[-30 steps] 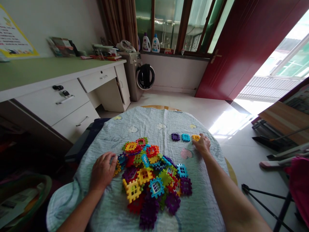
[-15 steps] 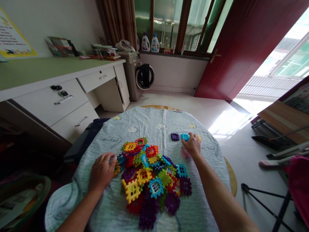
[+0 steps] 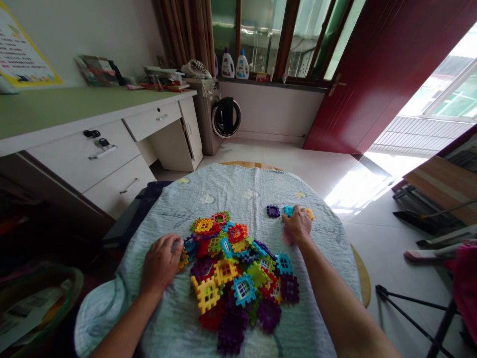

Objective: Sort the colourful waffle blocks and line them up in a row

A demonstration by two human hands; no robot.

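Note:
A heap of colourful plastic window-shaped building blocks (image 3: 244, 289) lies on the cloth-covered table. My left hand (image 3: 161, 262) rests on the cloth at the heap's left side, fingers loosely spread beside a yellow block (image 3: 182, 259). Farther out to the right, my right hand (image 3: 299, 223) has its fingers on a light blue block (image 3: 288, 211) and partly covers it. Left of that block sits a purple block (image 3: 273, 211), apart from it. A yellow block (image 3: 310, 214) shows just beyond my right hand.
The round table wears a pale blue cloth (image 3: 231, 189). A desk with drawers (image 3: 108, 154) stands at the left, a washing machine (image 3: 208, 117) behind it. On the floor at right are black stand legs (image 3: 406, 298); a basket (image 3: 74, 286) is at lower left.
The view has shifted slightly, so everything sits a little farther right. My right hand stays at the light blue block, covering slightly more of it. My left hand keeps its place by the heap.

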